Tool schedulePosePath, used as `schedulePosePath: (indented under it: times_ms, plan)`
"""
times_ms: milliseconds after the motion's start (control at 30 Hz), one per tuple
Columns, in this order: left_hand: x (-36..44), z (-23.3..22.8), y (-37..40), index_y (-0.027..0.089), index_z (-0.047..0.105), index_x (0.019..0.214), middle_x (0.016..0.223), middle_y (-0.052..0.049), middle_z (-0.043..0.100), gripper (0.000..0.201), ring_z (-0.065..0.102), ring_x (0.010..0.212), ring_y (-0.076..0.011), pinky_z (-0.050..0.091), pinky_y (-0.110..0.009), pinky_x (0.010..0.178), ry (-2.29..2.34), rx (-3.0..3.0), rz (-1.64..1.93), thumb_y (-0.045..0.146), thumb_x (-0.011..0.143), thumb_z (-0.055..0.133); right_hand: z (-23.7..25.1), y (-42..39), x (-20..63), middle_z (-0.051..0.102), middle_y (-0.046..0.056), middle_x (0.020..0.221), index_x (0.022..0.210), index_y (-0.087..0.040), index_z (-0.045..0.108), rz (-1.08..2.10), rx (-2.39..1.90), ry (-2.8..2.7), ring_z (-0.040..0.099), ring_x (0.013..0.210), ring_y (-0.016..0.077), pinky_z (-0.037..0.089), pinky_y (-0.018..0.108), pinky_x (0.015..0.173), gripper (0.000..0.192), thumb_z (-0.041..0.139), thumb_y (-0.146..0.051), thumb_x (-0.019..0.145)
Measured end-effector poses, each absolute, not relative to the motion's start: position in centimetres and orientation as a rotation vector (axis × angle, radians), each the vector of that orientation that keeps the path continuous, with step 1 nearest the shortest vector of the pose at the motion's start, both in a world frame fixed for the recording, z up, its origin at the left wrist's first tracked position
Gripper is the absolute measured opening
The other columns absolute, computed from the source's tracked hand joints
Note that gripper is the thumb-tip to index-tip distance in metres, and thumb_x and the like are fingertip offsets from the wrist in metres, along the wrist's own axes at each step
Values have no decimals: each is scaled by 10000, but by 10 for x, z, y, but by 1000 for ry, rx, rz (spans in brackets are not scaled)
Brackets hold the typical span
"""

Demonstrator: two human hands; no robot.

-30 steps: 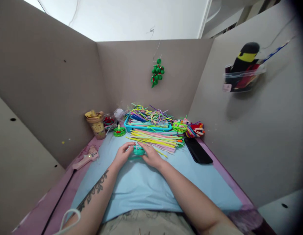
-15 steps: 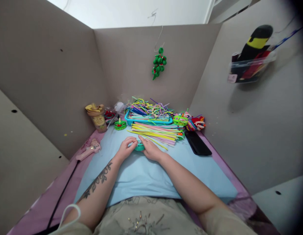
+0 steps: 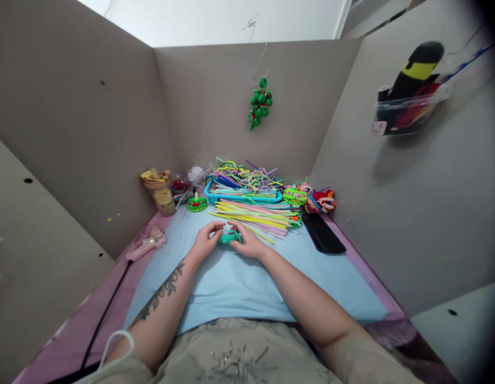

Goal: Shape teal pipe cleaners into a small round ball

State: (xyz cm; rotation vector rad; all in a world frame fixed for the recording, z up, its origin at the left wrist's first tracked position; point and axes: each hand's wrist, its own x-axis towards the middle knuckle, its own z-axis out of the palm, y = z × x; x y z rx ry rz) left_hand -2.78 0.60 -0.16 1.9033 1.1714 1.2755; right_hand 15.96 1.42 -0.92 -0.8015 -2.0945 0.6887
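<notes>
Between my two hands is a small teal pipe-cleaner piece [image 3: 229, 237], coiled and rounded, just above the light blue mat [image 3: 247, 282]. My left hand [image 3: 208, 238] grips its left side with bent fingers. On the right side, my right hand [image 3: 246, 241] curls around it, thumb below and fingers above. Small pale bits show at the top of the piece, too small to make out. Just beyond my hands lies a spread row of yellow, pink and lilac pipe cleaners [image 3: 255, 216].
Behind the row stands a blue tray [image 3: 247, 200] heaped with pipe cleaners. A green frog-like figure [image 3: 197, 202], a drink cup [image 3: 161, 194] and a pink glue gun [image 3: 149, 244] are on the left. A black phone [image 3: 322, 233] lies right. Grey panels [image 3: 231, 106] surround the table.
My right hand's fingers have lifted and curled, and its thumb now shows below the teal piece. More of the piece is visible, turned slightly to the right.
</notes>
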Motion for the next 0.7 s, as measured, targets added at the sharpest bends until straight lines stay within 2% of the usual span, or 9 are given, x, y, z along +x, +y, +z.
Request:
schedulePosePath:
  times_ms: [100, 167, 267, 700]
  plan:
    - [-27, -4, 7, 161, 616, 923, 895, -55, 662, 199, 618, 822, -165, 497, -306, 779, 1199, 1907, 1312, 276, 783, 535, -2, 11, 158, 598, 57, 985, 1078, -181, 533, 748, -806, -2002, 553, 916, 174, 434, 322, 832, 308, 531, -216, 772]
    - [-26, -4, 6, 165, 620, 869, 862, -46, 663, 159, 615, 806, -162, 495, -302, 770, 1216, 1973, 1317, 267, 785, 532, 1, 10, 157, 609, 28, 858, 900, -183, 584, 741, -867, -1962, 556, 822, 154, 434, 289, 772, 144, 490, -229, 801]
    - [-25, -5, 5, 170, 622, 836, 839, -41, 658, 137, 604, 802, -158, 481, -293, 764, 1240, 2090, 1310, 242, 801, 512, 2, 9, 155, 597, 7, 757, 799, -180, 592, 728, -926, -1943, 538, 726, 137, 420, 256, 697, 122, 483, -234, 804]
    - [-23, 1, 2, 168, 611, 830, 815, -52, 619, 159, 570, 790, -149, 455, -277, 742, 1108, 2272, 1285, 206, 848, 458, -4, 12, 155, 599, -6, 725, 778, -180, 608, 742, -900, -1904, 533, 689, 121, 410, 233, 673, 132, 482, -216, 792]
